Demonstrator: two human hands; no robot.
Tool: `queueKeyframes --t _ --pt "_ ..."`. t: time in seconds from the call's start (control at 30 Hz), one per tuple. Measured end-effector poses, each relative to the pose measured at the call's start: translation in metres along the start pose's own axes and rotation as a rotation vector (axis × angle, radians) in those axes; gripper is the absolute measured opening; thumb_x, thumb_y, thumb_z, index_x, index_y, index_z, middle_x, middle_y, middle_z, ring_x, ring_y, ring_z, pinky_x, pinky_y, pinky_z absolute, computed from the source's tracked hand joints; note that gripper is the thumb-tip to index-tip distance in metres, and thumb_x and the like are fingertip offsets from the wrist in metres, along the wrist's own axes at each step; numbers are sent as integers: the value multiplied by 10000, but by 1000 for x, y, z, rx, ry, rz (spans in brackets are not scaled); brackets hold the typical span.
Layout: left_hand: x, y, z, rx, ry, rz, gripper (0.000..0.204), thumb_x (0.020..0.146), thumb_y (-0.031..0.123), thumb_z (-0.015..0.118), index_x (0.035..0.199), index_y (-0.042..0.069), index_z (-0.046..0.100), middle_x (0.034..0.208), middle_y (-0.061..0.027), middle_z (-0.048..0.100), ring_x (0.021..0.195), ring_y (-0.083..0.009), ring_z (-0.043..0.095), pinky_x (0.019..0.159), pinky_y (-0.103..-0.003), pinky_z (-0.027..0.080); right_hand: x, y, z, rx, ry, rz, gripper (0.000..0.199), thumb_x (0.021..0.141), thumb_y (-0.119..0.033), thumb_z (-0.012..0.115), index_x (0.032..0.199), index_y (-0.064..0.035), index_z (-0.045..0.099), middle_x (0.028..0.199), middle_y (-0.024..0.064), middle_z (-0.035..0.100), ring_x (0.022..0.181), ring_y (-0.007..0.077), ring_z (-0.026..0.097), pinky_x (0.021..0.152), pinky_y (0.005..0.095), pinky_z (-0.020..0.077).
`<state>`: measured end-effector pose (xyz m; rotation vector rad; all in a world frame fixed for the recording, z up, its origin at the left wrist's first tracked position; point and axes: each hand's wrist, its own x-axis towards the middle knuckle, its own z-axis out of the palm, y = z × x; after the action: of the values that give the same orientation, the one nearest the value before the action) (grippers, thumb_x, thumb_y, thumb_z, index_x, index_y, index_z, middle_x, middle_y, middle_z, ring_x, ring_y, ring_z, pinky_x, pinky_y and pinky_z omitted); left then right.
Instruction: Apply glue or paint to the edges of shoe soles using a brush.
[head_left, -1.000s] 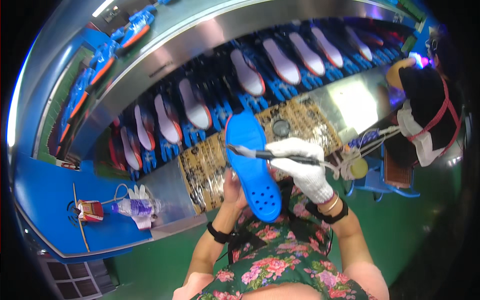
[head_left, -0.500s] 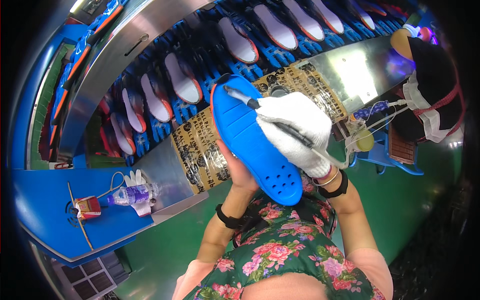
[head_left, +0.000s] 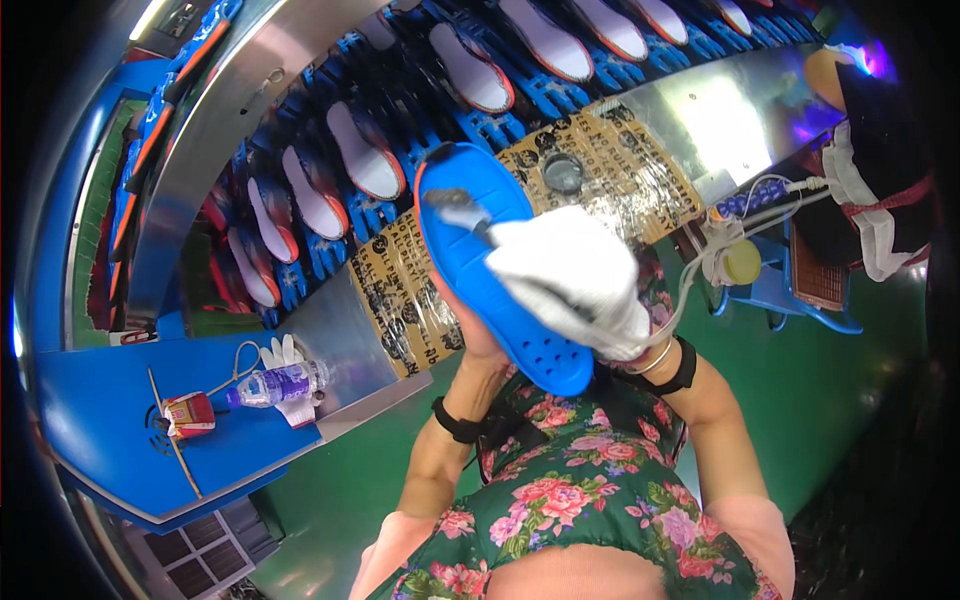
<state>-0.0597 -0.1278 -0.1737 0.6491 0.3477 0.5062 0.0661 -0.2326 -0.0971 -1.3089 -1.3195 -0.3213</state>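
Note:
A blue shoe sole [head_left: 462, 265] with an orange edge is tilted above the counter, its row of small holes toward me. My bare left hand [head_left: 481, 335] supports it from beneath and along its left side, fingers mostly hidden under it. My right hand [head_left: 570, 272], in a white knit glove, is closed on a brush [head_left: 462, 210]. The brush's bristles lie over the far end of the sole's face and are smeared by motion. Just beyond the glove, a small dark round cup [head_left: 563, 175] sits on the taped cardboard [head_left: 620, 165] covering the counter.
Several shoe uppers [head_left: 365, 160] with white bottoms hang on blue holders beyond the counter. A bottle [head_left: 275, 386], a glove and a red box [head_left: 190, 414] rest on the blue table [head_left: 90, 400]. A jar [head_left: 740, 262], a hose and another person [head_left: 880, 170] are at right.
My gloved right hand has swung left and nearer over the sole, and the brush tip has shifted a little left and toward me. The cup now shows fully. The sole has moved slightly left.

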Motion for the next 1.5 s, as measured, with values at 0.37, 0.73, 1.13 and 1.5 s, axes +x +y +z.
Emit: queueKeyframes --t 0.37,0.73,1.13,1.5 --pt "11 3 -28 51 73 14 955 932 838 297 1596 151 275 1548 -97 434 1372 -291 462 1161 -481 386 -19 -1 8 99 -31 -8 252 787 -70 790 1036 -106 780 995 87 756 852 276 716 769 378 578" --pt "12 16 -17 -454 -321 -133 1154 791 974 303 1438 25 414 1201 -221 639 1022 -315 674 899 -446 575 -32 -17 5 141 -83 20 231 761 -44 817 983 -102 790 990 103 764 845 266 724 745 360 568" --pt "30 23 -35 -255 -435 -146 1181 727 1002 379 1325 -10 491 1048 -215 665 972 -347 650 825 -503 566 -38 -22 3 242 -123 123 225 744 -35 826 960 -88 790 951 84 769 815 238 727 725 353 572" --pt "38 29 -53 -285 -385 -70 1176 714 1006 354 1202 -41 573 1031 -168 677 946 -315 652 912 -477 547 -54 -25 6 396 -134 247 224 764 -76 826 979 -121 783 966 55 767 828 227 725 733 345 579"
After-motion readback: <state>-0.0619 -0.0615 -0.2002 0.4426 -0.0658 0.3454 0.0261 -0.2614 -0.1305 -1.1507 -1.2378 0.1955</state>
